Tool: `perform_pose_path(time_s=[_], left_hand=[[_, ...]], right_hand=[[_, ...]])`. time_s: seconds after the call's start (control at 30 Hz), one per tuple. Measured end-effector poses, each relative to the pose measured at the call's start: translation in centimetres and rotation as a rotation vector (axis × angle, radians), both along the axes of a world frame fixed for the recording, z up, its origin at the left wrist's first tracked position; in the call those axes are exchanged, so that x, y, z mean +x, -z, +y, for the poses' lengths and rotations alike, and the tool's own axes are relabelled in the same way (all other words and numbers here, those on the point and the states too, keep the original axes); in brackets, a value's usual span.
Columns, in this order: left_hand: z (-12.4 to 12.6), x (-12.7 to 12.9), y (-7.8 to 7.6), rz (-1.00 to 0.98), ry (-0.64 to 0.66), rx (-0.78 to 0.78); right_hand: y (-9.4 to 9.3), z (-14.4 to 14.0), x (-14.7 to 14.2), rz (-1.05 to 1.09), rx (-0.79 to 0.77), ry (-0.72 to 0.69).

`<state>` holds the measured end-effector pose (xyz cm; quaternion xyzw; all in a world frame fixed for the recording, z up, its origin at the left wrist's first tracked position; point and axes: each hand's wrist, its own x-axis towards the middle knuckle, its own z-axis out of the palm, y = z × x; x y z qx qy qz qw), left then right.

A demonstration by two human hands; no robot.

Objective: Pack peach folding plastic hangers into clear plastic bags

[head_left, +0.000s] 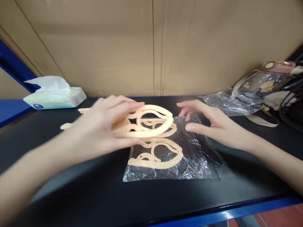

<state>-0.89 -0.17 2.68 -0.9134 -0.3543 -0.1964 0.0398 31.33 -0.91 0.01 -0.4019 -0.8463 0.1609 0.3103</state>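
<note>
My left hand [104,123] is closed around a cream plastic folding hanger [153,134], lifted above the table, with its looped end pointing right. Beneath it, another cream folding hanger [165,164] lies on a clear plastic bag [194,167] or inside it; I cannot tell which. Part of a further cream piece [171,130] shows behind the held one. Cream tips [67,126] poke out left of my left wrist, the rest hidden by the hand. My right hand [210,121] hovers over the bag's right side, fingers apart, holding nothing.
A tissue pack [56,98] sits at the back left of the black table [94,195]. At the back right are a clear bottle [262,83] with a strap, another crumpled plastic bag [220,102] and dark cords. A cardboard wall [113,47] rises behind.
</note>
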Motion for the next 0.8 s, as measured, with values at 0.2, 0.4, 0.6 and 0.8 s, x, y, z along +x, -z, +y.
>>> perform_pose_path(time_s=[0.2,0.4,0.6,0.8], left_hand=[[-1.9,3.6,4.0,-0.033,0.128,0.116],[-2.6,4.3,5.4,-0.121,0.133,0.105],[-2.3,3.9,4.9,-0.098,0.076,0.085],[-1.7,3.6,5.5,-0.066,0.116,0.009]], right_hand=[[0.7,-1.4,-1.1,-0.24,0.252,-0.169],[0.5,-2.2,-2.2,-0.292,0.225,-0.203],[-1.7,-0.2,1.6,-0.289,0.119,-0.009],[-4.6,1.0,7.5,-0.362,-0.098,0.316]])
